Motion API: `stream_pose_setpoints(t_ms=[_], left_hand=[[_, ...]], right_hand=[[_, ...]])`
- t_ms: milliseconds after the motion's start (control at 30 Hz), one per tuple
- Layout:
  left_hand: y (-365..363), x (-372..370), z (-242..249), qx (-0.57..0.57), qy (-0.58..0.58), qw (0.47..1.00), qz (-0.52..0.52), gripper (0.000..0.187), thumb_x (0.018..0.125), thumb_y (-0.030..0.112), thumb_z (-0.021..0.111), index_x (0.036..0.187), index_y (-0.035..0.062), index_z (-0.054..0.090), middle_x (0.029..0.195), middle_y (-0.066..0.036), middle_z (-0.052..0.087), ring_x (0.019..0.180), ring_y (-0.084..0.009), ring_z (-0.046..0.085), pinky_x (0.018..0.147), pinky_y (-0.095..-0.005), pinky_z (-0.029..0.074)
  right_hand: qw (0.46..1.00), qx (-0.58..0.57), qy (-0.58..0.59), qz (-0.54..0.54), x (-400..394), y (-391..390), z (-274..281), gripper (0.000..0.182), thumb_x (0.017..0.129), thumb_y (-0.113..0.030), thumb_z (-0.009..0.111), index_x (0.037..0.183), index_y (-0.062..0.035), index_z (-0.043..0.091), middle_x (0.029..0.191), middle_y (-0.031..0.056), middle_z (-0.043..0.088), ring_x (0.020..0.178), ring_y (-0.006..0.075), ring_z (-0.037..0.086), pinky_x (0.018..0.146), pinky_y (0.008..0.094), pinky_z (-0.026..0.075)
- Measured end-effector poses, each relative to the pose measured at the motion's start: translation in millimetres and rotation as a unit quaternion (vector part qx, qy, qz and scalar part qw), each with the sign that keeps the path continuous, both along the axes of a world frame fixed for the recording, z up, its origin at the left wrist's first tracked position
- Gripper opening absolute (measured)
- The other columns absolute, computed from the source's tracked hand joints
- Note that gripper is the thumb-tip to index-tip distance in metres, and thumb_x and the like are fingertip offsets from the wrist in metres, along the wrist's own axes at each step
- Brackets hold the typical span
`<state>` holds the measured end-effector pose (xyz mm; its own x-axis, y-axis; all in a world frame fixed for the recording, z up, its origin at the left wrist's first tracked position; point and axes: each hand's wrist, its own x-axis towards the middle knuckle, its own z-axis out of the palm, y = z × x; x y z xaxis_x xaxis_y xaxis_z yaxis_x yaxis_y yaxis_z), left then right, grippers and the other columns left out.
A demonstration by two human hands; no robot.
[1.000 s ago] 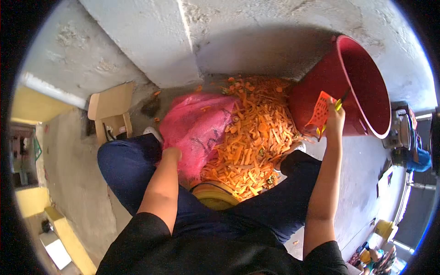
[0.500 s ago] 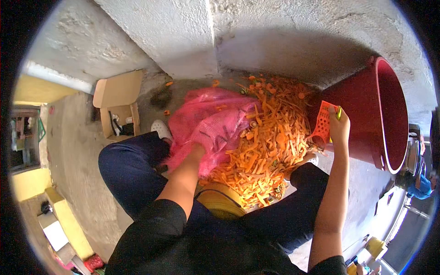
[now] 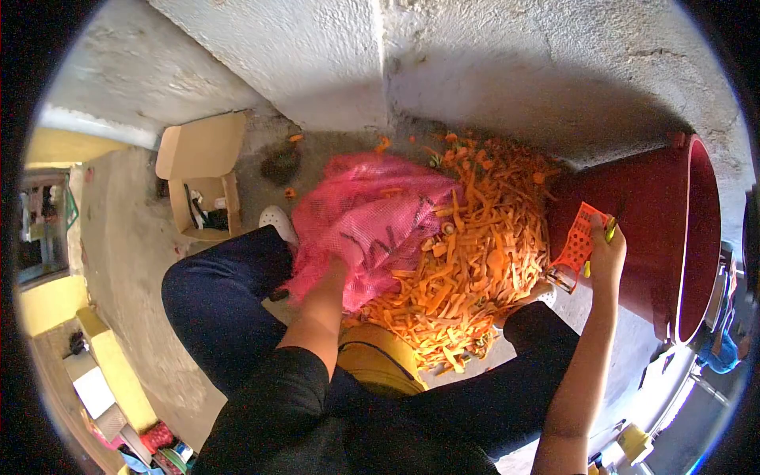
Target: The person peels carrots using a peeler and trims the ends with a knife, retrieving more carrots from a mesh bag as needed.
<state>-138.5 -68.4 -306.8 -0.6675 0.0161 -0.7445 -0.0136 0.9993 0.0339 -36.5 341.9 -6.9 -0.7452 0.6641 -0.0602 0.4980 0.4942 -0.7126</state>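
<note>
My left hand point(image 3: 336, 273) reaches into a pink mesh sack point(image 3: 368, 210) on the floor, its fingers hidden by the netting. In my right hand point(image 3: 607, 252) is an orange plastic peeler-like tool point(image 3: 571, 247), flat and full of holes, its lower end thin and framed. Small yellow-green parts show around those fingers. A heap of orange carrot peels and strips point(image 3: 475, 261) spreads between the sack and the right hand. Between my legs sits a yellow container point(image 3: 380, 360), partly covered by my clothing.
A large dark-red tub point(image 3: 625, 206) lies on its side at the right. An open cardboard box point(image 3: 202, 150) with dark items stands at the left. Rough walls point(image 3: 491, 47) bound the far side. Stray orange pieces point(image 3: 290, 192) dot the floor.
My right hand and the orange tool sit lower and farther right, with the tool tilted more. The view has shifted slightly. My left hand stays inside the sack.
</note>
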Motion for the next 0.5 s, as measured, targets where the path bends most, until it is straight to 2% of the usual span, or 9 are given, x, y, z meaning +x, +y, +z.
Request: stream_pose_setpoints(t_ms=[167,333,400,500], left_hand=[[1,-18,0,0.010,0.017,0.999,0.025,0.029,0.076,0.020,0.045,0.096,0.0045,0.057,0.096,-0.013,0.056,0.086,-0.0282,0.056,0.070,-0.0399,0.046],[-9,8,20,0.051,0.083,0.993,0.072,0.028,0.076,0.020,0.045,0.096,0.0044,0.057,0.095,-0.013,0.056,0.084,-0.0280,0.056,0.069,-0.0399,0.046],[-5,34,34,0.095,0.121,0.984,0.086,0.028,0.076,0.020,0.045,0.096,0.0044,0.057,0.094,-0.013,0.056,0.084,-0.0280,0.056,0.068,-0.0399,0.046],[29,49,46,0.197,0.123,0.970,0.075,0.028,0.076,0.021,0.045,0.095,0.0044,0.057,0.093,-0.013,0.056,0.083,-0.0279,0.056,0.068,-0.0399,0.046]], right_hand=[[1.000,0.010,0.024,-0.016,-3,9,-13,0.023,0.085,-0.024,0.050,0.079,-0.0022,0.054,0.063,-0.0004,0.049,0.059,0.0069,0.040,0.054,0.0231,0.037],[0.996,-0.070,0.045,-0.040,-12,5,-11,0.022,0.084,-0.024,0.051,0.078,-0.0032,0.054,0.062,-0.0019,0.047,0.058,0.0059,0.039,0.053,0.0222,0.036],[0.995,-0.082,0.057,-0.016,-15,5,-14,0.021,0.085,-0.023,0.050,0.077,-0.0034,0.053,0.063,-0.0021,0.047,0.058,0.0057,0.039,0.053,0.0220,0.036],[1.000,-0.023,0.014,0.006,-21,-7,-8,0.021,0.085,-0.022,0.050,0.076,-0.0031,0.052,0.063,-0.0018,0.048,0.059,0.0056,0.040,0.054,0.0220,0.037]])
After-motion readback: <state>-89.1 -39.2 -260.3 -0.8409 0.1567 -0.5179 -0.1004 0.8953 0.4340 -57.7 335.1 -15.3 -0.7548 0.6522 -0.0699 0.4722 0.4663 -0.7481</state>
